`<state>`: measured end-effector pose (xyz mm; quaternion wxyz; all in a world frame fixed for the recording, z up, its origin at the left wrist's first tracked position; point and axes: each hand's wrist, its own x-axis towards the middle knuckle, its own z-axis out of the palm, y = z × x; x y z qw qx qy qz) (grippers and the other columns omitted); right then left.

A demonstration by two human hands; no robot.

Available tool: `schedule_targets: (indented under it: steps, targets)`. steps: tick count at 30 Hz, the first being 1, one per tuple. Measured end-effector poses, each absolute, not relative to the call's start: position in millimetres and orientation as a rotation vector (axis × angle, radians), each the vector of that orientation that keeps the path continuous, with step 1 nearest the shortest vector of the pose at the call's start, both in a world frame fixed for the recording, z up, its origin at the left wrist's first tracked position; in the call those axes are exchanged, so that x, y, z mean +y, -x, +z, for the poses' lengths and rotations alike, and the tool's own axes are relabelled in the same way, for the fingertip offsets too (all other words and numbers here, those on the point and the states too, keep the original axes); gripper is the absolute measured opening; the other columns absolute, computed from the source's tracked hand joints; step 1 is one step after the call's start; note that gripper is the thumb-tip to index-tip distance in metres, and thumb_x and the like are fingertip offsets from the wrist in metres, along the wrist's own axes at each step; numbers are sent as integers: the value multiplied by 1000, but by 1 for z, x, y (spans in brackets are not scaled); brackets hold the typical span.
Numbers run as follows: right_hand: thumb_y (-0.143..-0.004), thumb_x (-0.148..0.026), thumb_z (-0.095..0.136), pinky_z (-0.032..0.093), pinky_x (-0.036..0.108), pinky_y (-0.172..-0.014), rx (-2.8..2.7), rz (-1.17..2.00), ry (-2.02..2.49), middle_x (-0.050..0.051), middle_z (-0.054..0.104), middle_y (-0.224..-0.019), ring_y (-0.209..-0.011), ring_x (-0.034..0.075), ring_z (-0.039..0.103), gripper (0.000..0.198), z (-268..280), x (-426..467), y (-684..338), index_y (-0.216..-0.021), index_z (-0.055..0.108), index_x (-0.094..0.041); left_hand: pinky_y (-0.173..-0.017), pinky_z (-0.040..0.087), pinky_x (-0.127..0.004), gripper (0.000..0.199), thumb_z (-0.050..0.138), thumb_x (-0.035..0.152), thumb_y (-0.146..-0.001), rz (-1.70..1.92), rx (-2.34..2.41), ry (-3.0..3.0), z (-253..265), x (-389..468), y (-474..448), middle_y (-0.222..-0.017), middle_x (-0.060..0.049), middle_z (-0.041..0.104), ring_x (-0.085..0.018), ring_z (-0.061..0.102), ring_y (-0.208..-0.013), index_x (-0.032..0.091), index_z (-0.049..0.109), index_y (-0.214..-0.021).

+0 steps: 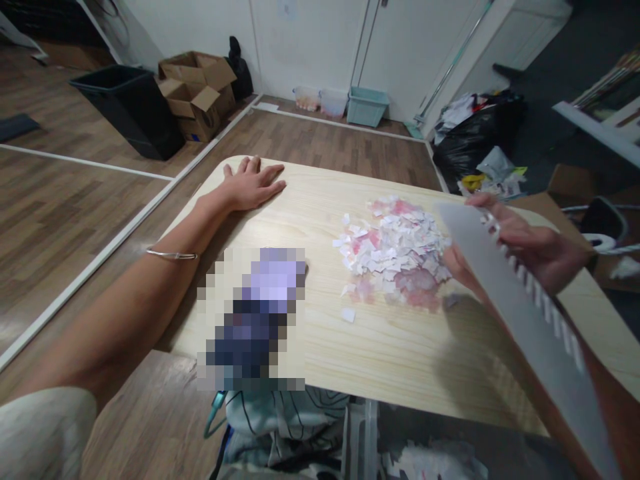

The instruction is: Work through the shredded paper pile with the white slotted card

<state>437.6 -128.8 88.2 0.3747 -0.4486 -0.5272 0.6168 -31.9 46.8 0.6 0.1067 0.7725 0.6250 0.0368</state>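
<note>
My left hand (254, 184) lies flat on the far left part of the pale wooden table (310, 213), fingers spread, holding nothing. In my right hand (530, 243) is a flat white sheet (493, 280) with a row of notches along one edge. It is raised on a slant over the table's right side, and its near end leaves the picture at the bottom. Beside it, a heap of small torn paper scraps (405, 247), white with some pink, covers the middle of the table. One loose scrap (349, 315) lies apart, nearer to me.
A blurred-out phone-like object (275, 280) lies at the table's front left. Below the front edge is a clear container (360, 433) beside more paper scraps (440, 460). A black bin (135, 110), cardboard boxes (200, 93), a teal crate (367, 107) and black bags (475, 140) stand beyond.
</note>
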Motion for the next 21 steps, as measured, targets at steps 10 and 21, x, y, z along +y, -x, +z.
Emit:
schedule_targets:
  steps: [10, 21]
  targets:
    - [-98, -62, 105, 54, 24, -59, -1925, 1732, 1434, 3, 82, -90, -70, 18, 71, 50, 116, -138, -413, -127, 93, -23, -154, 19, -97, 93, 25, 77, -132, 72, 1859, -2251, 6, 41, 27, -220, -27, 24, -60, 12, -206, 29, 36, -212]
    - [-106, -75, 92, 64, 33, -75, -2384, 1518, 1346, 8, 88, -103, -90, 28, 82, 54, 105, -121, -423, -127, 100, -26, -153, 18, -99, 90, 28, 74, -132, 84, 1851, -2264, 5, 43, 29, -220, -23, 26, -61, 16, -204, 32, 38, -211]
